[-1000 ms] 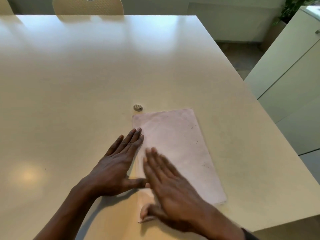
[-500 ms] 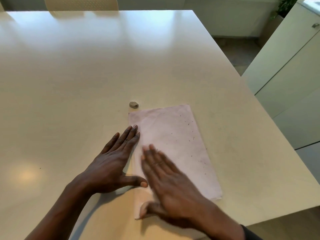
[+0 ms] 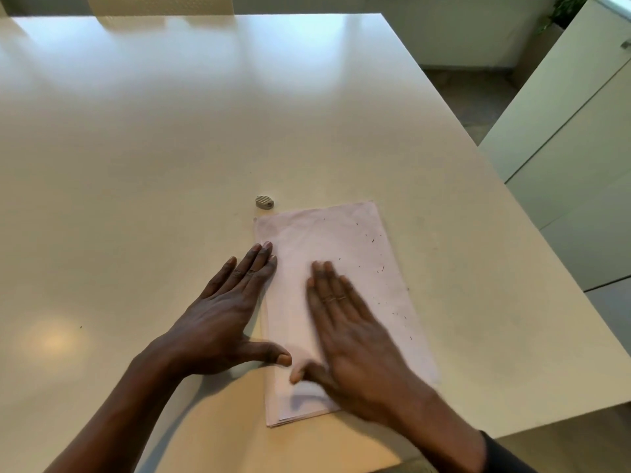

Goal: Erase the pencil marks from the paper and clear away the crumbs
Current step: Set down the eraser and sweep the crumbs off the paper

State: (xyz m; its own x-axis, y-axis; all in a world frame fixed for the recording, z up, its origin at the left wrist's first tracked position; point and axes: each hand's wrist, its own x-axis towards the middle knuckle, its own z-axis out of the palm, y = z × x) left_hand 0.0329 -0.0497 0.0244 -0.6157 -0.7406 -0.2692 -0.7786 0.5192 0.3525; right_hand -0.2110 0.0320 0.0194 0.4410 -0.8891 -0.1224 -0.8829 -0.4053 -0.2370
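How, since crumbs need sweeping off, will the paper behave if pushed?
The paper looks thin, probably floppy and light; it would likely slide on the glossy table unless the left hand pins it. Its stacked sheets may shift.

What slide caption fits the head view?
Left hand flat at edge, right hand atop pale pink paper sheet; dark crumbs dot its right side; small grey oval eraser past far corner.

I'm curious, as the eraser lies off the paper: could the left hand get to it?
Probably yes. The left hand lies flat at the left edge of the paper, and only bare table separates it from the eraser ahead.
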